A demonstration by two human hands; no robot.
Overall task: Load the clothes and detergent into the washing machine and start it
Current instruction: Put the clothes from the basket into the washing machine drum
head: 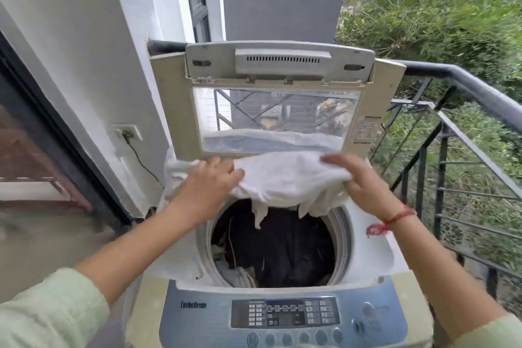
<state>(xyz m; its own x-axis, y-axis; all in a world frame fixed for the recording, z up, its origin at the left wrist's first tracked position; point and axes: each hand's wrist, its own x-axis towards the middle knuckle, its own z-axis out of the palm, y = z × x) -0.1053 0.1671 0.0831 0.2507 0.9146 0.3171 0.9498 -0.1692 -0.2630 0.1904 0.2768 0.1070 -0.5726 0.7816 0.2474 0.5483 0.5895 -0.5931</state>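
The cloth (288, 178) hung over the back rim of the drum (342, 237), below the raised lid (180, 110). The left grip (209, 182) lay on it, fingers nearly straight; the right grip (364, 182) pinched its edge between thumb and fingers. Dark clothes (293, 248) lay inside the drum.

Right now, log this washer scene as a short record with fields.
lid: raised, standing upright at the back
drum: open, dark clothes lying inside
white cloth: spread over the opening's back edge, ragged ends hanging toward the drum
left grip: lies on the cloth's left part, fingers fairly straight
right grip: pinches the cloth's right edge, thumb beneath
control panel: at the near edge, untouched
detergent: none in view
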